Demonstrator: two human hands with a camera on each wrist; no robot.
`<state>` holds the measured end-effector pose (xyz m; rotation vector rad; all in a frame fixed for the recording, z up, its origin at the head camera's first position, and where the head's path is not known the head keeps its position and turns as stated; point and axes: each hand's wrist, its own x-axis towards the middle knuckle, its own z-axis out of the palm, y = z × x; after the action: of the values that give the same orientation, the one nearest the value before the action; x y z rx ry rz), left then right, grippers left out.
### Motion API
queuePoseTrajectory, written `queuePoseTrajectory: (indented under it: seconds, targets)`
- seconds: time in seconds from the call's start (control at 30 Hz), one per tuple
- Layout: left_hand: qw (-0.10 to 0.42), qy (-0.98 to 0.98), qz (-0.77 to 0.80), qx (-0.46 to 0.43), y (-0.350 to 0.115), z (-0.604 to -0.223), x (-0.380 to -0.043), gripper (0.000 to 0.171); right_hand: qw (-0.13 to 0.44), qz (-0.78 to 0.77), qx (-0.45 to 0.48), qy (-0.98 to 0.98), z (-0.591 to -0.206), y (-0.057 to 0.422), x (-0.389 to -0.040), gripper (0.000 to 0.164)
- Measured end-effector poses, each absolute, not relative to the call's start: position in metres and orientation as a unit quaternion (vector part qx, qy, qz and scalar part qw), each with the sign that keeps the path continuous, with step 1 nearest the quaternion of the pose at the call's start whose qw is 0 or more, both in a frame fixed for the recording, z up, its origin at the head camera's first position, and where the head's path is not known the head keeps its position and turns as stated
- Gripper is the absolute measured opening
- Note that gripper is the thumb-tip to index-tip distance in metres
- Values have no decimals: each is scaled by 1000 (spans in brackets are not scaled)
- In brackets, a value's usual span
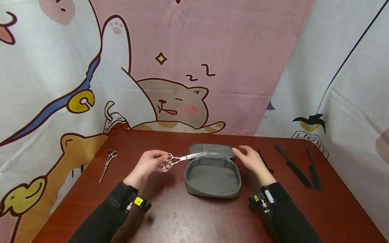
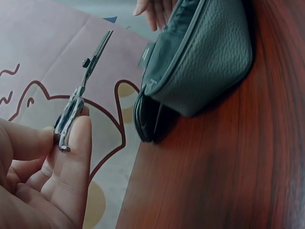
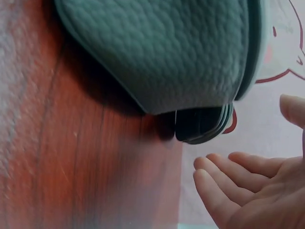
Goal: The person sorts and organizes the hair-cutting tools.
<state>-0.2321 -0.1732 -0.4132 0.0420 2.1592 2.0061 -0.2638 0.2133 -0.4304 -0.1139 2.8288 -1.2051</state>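
My left hand (image 1: pixel 154 161) pinches a pair of silver hairdressing scissors (image 1: pixel 185 157) by the finger rings, between thumb and fingers. The blades point right, over the back of a grey zip case (image 1: pixel 212 195) whose lid (image 1: pixel 212 148) lies folded back. In the left wrist view the scissors (image 2: pixel 71 114) rise from the fingertips, apart from the case (image 2: pixel 214 62). At the case's right side my right hand (image 1: pixel 251 161) hovers with nothing in it. Its fingers (image 3: pixel 233 183) extend loosely in the right wrist view, a little off the case (image 3: pixel 162 52).
A second pair of scissors (image 1: pixel 106 164) lies on the table's left side. On the right lie two black combs (image 1: pixel 299 173) (image 1: pixel 314 176) with long handles, and a slim black tool (image 1: pixel 267 164) partly behind the right hand. A printed cloth (image 1: pixel 231 67) hangs behind the table (image 1: pixel 188 222).
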Motion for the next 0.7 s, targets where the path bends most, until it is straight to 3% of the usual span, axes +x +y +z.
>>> queuePoseTrajectory:
  seconds: [0.7]
  targets:
    - [82,744,663,-6,-206,-413,-244,29,172,-588,23,790,-449,219,-294,68]
